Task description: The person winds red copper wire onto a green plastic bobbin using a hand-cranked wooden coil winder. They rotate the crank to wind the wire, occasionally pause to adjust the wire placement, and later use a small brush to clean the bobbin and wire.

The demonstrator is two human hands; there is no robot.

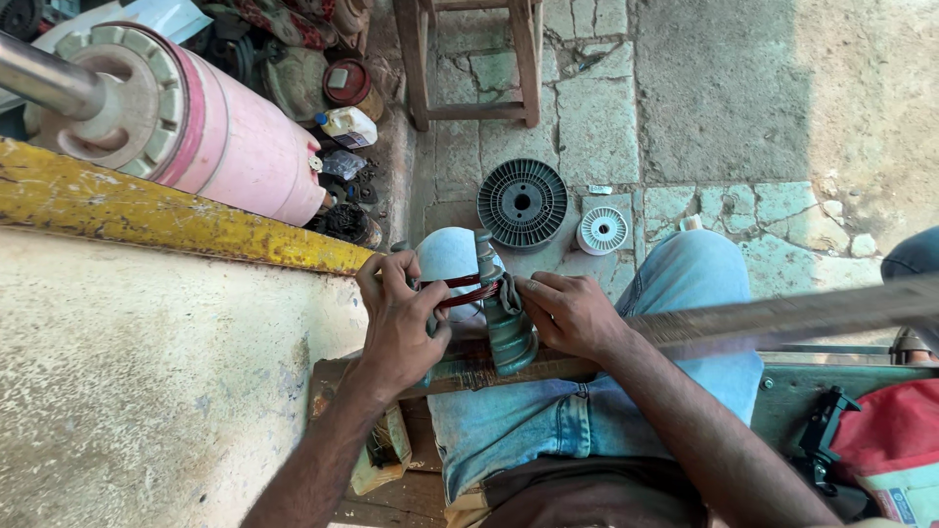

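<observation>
**Both hands on the copper coil at the green winding form**

Nearest to us, our jeans-clad lap (548, 411) carries a wooden board (469, 367), and on it stands a green winding form (509, 318), its long axis running away from us, slightly tilted. A reddish copper wire coil (468, 290) stretches sideways from the form toward the left. Our left hand (401, 318) is clamped around the coil's left end, fingers curled over it; our right hand (567, 313) presses against the form's right side, fingertips touching where coil meets form. The hands sit close together, the form between them, the left one nearer the coil itself.

Beyond the knees, on the cracked stone floor, lie a large grey ribbed spool (522, 203) and a smaller white spool (602, 230), both without wire as far as we can tell. Further left a pink motor rotor (225, 137) rests above a yellow bar (176, 220); a wooden stool (479, 59) stands farthest.
</observation>
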